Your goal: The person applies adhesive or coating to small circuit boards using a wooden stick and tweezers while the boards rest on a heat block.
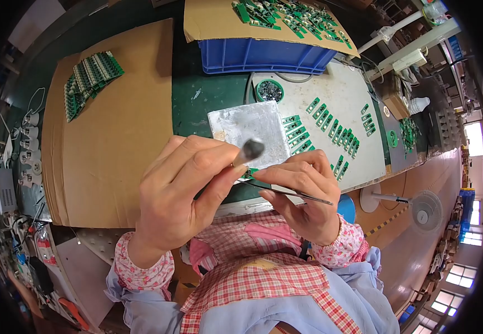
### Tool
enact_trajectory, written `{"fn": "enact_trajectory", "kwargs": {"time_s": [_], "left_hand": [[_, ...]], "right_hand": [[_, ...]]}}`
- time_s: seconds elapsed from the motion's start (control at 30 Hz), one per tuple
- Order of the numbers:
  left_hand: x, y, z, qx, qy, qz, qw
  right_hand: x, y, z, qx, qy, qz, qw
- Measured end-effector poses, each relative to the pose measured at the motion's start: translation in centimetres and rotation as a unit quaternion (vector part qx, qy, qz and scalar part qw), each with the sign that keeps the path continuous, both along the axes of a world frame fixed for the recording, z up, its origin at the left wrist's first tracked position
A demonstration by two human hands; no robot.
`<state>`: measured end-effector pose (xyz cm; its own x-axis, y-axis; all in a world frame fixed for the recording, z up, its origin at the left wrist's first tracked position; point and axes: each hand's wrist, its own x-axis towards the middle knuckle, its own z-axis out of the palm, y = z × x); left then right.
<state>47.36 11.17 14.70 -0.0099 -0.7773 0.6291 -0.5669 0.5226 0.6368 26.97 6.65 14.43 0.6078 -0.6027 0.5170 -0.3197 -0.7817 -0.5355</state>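
Note:
My left hand (183, 186) is closed in a pinch on a short greyish cylinder (252, 150) whose dark round end faces up toward me. Dark slim tweezers (302, 195) lie across my right hand (302, 186), their long end pointing right. Between the fingertips of both hands shows a small piece of green circuit board (248, 174), mostly covered by the fingers. Just beyond the hands lies a silvery square plate (241, 119), partly overlapped by the cylinder in this view.
Rows of small green boards (336, 133) lie on a white board (319, 83). Behind stands a blue crate (263, 55) with cardboard and piled boards on top. At left, a stack of boards (91, 80) rests on cardboard (113, 156). A round green-rimmed dish (270, 90) holds small parts.

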Motion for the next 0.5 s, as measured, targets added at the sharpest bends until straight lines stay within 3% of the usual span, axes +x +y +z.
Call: {"fn": "enact_trajectory", "kwargs": {"time_s": [0.5], "left_hand": [[0.15,-0.20,-0.24,-0.011,0.004,-0.003,1.000]], "right_hand": [[0.45,-0.13,-0.66,-0.010,0.006,-0.003,1.000]]}}
